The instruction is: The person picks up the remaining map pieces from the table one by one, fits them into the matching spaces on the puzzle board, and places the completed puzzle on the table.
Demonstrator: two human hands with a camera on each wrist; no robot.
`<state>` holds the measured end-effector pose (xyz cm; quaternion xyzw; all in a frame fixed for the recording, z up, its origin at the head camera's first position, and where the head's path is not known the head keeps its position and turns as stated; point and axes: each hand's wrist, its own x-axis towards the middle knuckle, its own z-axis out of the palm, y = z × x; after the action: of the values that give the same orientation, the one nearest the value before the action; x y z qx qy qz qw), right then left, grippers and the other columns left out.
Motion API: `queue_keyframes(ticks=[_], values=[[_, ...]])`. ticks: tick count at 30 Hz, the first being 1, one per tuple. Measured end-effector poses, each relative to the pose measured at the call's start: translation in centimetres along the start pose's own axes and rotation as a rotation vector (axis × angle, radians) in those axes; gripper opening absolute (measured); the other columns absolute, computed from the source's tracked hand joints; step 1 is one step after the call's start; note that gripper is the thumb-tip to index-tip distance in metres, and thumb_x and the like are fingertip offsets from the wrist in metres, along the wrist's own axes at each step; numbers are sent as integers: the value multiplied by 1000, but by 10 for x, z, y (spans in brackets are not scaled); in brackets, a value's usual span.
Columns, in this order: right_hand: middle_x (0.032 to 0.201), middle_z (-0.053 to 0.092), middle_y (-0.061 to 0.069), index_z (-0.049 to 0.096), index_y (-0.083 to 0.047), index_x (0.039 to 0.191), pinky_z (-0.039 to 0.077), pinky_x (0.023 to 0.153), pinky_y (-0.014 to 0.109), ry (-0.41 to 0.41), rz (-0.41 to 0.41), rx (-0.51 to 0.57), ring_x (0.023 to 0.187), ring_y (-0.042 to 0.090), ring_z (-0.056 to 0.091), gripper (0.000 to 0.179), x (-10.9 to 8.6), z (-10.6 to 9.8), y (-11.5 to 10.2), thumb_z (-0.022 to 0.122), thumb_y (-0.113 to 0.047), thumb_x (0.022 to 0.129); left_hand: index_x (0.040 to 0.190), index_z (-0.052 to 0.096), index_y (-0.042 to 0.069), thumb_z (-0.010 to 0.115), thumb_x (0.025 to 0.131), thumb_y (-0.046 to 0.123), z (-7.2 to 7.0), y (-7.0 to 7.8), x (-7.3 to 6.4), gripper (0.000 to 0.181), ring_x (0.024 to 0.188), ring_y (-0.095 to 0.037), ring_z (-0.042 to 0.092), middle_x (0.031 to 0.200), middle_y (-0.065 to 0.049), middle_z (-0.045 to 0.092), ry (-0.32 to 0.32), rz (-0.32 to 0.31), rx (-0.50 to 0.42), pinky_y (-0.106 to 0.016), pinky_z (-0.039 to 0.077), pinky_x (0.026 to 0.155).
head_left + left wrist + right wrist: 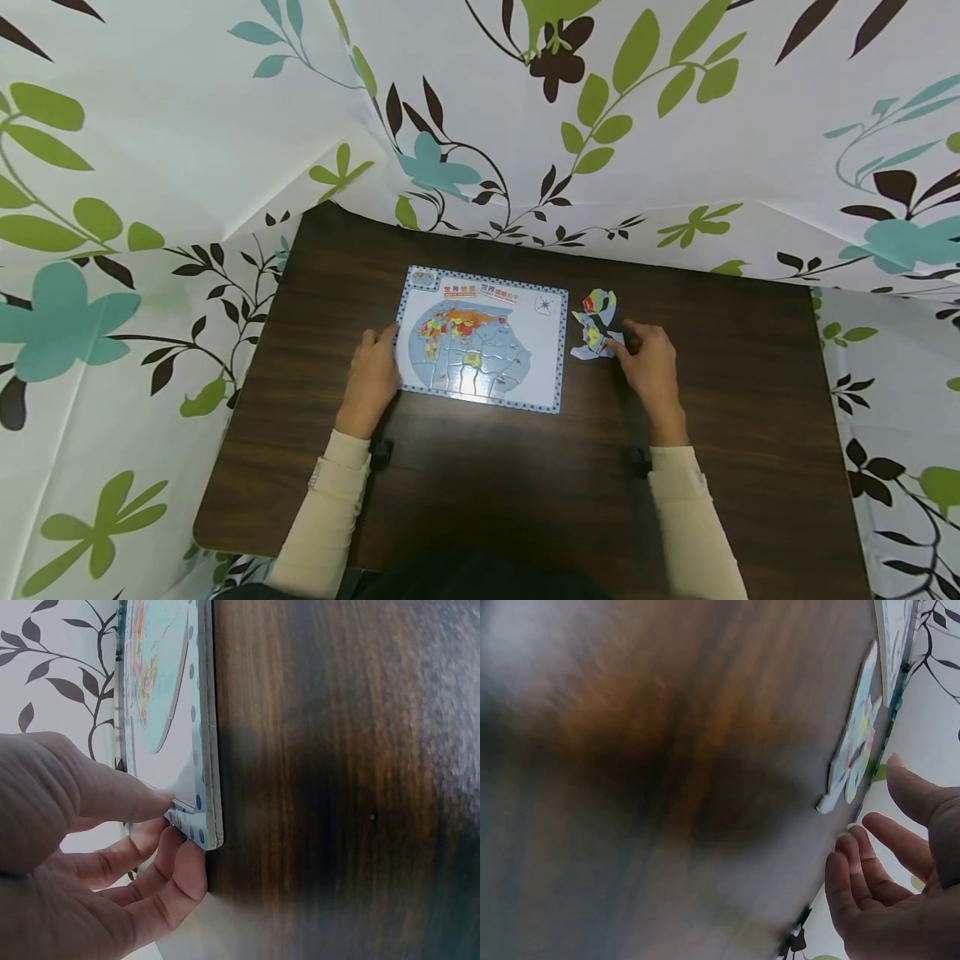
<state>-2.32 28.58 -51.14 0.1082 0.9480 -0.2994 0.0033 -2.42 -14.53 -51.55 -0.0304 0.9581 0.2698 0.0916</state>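
A world map jigsaw puzzle with a blue dotted border lies on the table, its right part of the map blank white. My left hand is at its left edge. In the left wrist view, the thumb presses on the top of the border near the corner and the other fingers curl against the side. Right of the board lies a small cluster of loose puzzle pieces, blue with some yellow and red. My right hand is beside them, thumb and fingers apart, nothing gripped between them in the right wrist view.
The dark wooden table carries the board and pieces. White cloth printed with leaves and flowers hangs around its back and sides. A dark device is worn at each wrist, below the cream sleeves.
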Motion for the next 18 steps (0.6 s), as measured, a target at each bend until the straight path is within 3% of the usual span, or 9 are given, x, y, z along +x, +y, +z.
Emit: queue_keyframes(ticks=[3, 6, 12, 15, 18], values=[[134, 53, 28, 59, -1, 136, 39, 102, 60, 0, 2, -35, 123, 46, 48, 55, -6, 5, -3, 76, -25, 90, 145, 48, 4, 54, 98, 1, 1, -1, 0, 47, 97, -43, 58, 123, -27, 51, 4, 1, 4, -56, 51, 78], [133, 52, 27, 60, -5, 137, 41, 99, 59, 8, -24, -62, 122, 46, 46, 55, -11, 11, -6, 77, -25, 89, 145, 49, 4, 55, 98, 0, 1, -2, -1, 48, 96, -43, 58, 122, -27, 51, 7, 4, 6, -56, 51, 78], [123, 57, 21, 69, -11, 128, 45, 80, 50, 39, -222, -106, 104, 38, 49, 44, -20, 25, -9, 79, -19, 86, 145, 49, 3, 54, 98, 0, 1, -3, 0, 47, 95, -42, 59, 120, -27, 52, 7, 7, 1, -55, 51, 77], [119, 60, 21, 73, -11, 122, 43, 80, 49, 56, -332, -157, 99, 38, 50, 38, -23, 31, -9, 79, -15, 85, 145, 49, 4, 53, 98, 0, 1, -3, 1, 47, 94, -42, 59, 119, -27, 53, 12, 12, 2, -55, 51, 77], [114, 61, 19, 76, -10, 116, 41, 82, 48, 77, -388, -194, 96, 37, 50, 32, -25, 35, -7, 80, -14, 84, 144, 50, 3, 53, 98, 0, 2, -3, 2, 46, 93, -42, 60, 119, -27, 53, 15, 18, 7, -55, 51, 75]])
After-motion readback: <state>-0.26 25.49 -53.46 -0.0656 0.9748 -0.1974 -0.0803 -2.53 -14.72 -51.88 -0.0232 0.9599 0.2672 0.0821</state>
